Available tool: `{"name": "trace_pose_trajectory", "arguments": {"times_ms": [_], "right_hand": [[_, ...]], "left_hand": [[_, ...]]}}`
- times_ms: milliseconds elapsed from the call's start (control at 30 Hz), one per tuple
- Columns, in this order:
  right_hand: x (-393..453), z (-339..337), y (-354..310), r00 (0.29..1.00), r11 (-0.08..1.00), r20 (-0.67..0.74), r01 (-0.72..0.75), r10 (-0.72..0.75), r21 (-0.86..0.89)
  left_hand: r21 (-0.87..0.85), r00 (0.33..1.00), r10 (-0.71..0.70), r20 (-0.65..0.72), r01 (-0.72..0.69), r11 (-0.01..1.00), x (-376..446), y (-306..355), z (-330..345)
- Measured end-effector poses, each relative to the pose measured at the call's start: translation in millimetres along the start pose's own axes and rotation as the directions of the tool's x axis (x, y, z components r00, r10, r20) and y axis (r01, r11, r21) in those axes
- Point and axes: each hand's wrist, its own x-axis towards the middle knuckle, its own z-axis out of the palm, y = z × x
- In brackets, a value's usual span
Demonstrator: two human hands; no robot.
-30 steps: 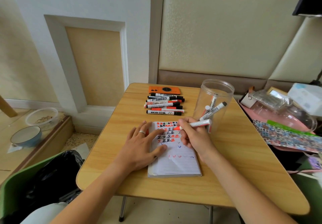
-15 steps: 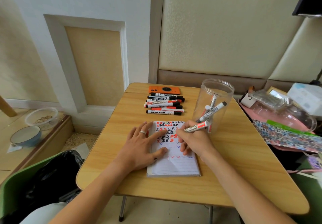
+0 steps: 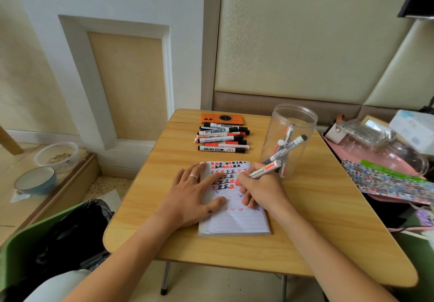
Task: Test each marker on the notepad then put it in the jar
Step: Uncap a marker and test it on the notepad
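Nearest you, the notepad [image 3: 234, 219] lies flat on the worktop [image 3: 317, 219], its lower lines blank and its upper half filled with rows of red and black test marks. Your left hand [image 3: 190, 198] rests flat on the page, fingers straight and spread, pinning it. Your right hand [image 3: 258, 191] grips a red marker [image 3: 265, 169], fingers curled round the barrel, tip down on the paper beside the last red marks; the tip itself is hidden by your fingers. Judgement: this marker is mid-test and not yet in the jar. Just beyond that hand stands the clear jar [image 3: 293, 123], upright, lid off, holding a few markers that lean against its wall; exact count unclear, three or so. Farther back, the row of untested markers [image 3: 223, 138] lies side by side, roughly six or seven, with an orange device [image 3: 222, 118] behind them. Judgement: under half done; most markers remain.
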Motion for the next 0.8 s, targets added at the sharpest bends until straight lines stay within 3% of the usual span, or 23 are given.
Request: {"name": "trace_pose_trajectory", "arguments": {"times_ms": [467,800], "right_hand": [[-0.7,0.0,-0.7,0.999,0.999,-0.05,0.004,-0.006,-0.045],[-1.2,-1.3,-1.8,1.0,0.995,-0.008,-0.009,0.008,-0.101]], "left_hand": [[0.002,1.0,0.015,-0.027,-0.015,1.0,-1.1,0.0,0.4],[0.0,1.0,0.021,-0.019,-0.021,1.0,-1.1,-0.7,-0.4]]}}
